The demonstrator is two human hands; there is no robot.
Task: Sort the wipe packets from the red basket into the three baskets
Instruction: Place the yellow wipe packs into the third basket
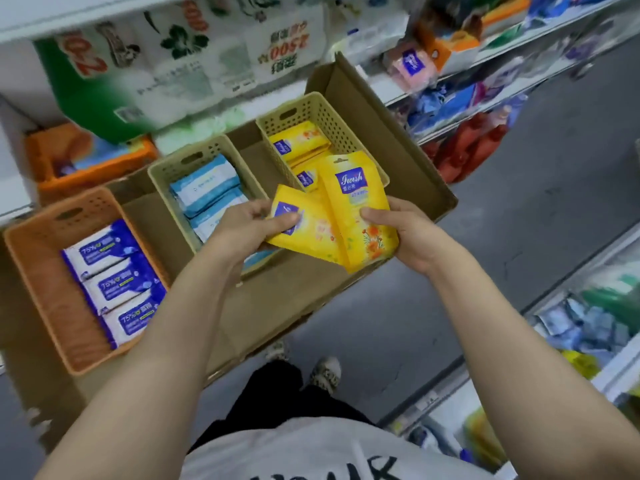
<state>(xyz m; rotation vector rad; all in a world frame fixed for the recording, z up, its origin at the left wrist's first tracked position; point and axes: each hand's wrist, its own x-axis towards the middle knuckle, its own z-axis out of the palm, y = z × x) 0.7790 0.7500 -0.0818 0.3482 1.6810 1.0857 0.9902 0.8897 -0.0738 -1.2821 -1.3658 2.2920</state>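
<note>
Yellow wipes heading for their basket

Left hand (249, 225) and right hand (405, 233) are each gripping a glossy yellow wipe packet (360, 209) in curled fingers, just above the perforated beige plastic basket (332, 112) already holding yellow packets; next probably lowering both in.

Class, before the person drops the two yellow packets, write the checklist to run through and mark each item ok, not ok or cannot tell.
1. Left hand grips the left yellow packet: ok.
2. Right hand grips the right yellow packet: ok.
3. Target chosen by colour: the right beige basket already holds yellow packets: ok.
4. Room left in that basket: cannot tell, the held packets hide its near end.
5. Other baskets not mixed: the middle beige basket shows light blue packets, the orange basket dark blue ones: ok.
6. Packets over the target: not ok, they sit near its front edge.
</note>
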